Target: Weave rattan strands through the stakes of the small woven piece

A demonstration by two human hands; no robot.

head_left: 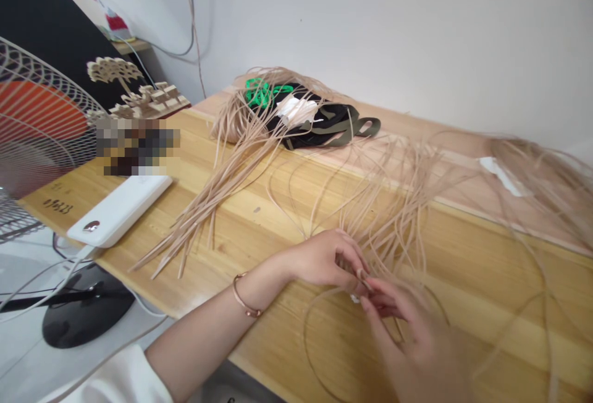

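Note:
Near the front of the wooden table [259,208], my left hand [327,259] and my right hand [412,329] meet, fingertips almost touching. Both are closed in a pinch on a thin tan weaving strip [308,316], whose loose end loops down toward the table's front edge. A small white bit shows just below the pinch, too small to name. Just behind my hands spreads a loose tangle of similar flat strips [398,217]. My fingers hide the exact spot where the strip is gripped. A bracelet [239,295] circles my left wrist.
A tied bundle of strips [208,199] lies across a dark bag [338,122] with green cord [259,91]. Another bundle [546,180] rests at right. A white power bank [120,211] with a cable sits left, beside a fan [41,118] and wooden cutouts [148,100].

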